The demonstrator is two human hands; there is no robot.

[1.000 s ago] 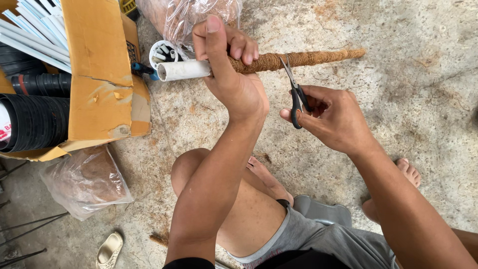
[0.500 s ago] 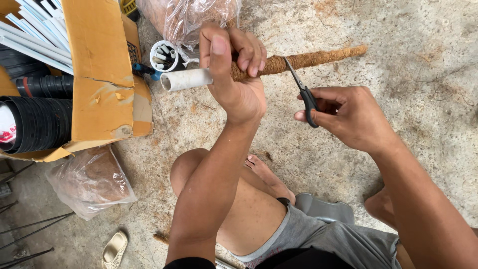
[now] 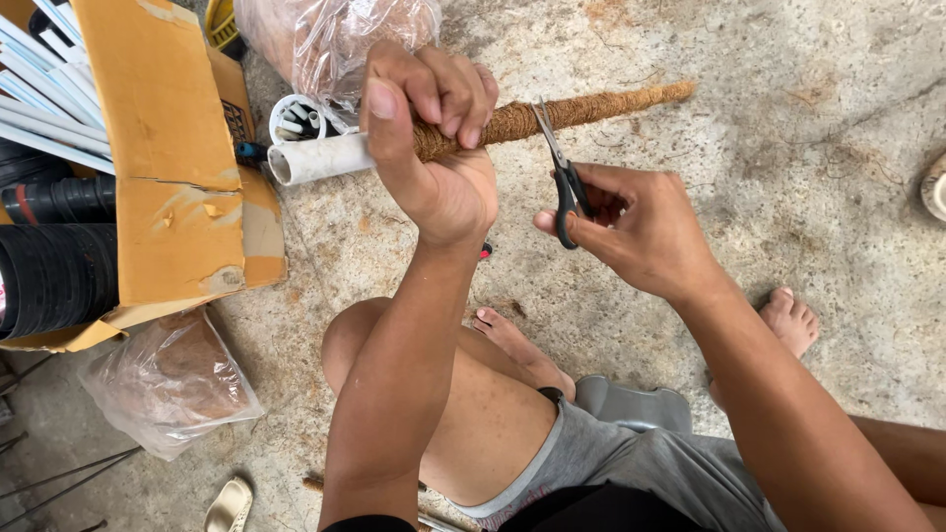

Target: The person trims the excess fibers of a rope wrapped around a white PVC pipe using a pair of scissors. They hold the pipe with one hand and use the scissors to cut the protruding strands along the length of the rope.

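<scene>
My left hand grips a white plastic pipe where its brown coir-fibre wrapping begins, holding it level above the concrete floor. The bare white end sticks out to the left; the fibre-covered length runs to the right. My right hand holds small black-handled scissors, blades pointing up and touching the fibre just right of my left fingers. My bare knees and feet show below as I squat.
A cardboard box at left holds white pipes and stacked black pots. A small white cup of pipe pieces, a clear bag of fibre above, another bag at lower left, a sandal.
The pipe has tilted slightly and my left hand shifted its grip. My right hand moved the scissors from beside the fibre up against it.
</scene>
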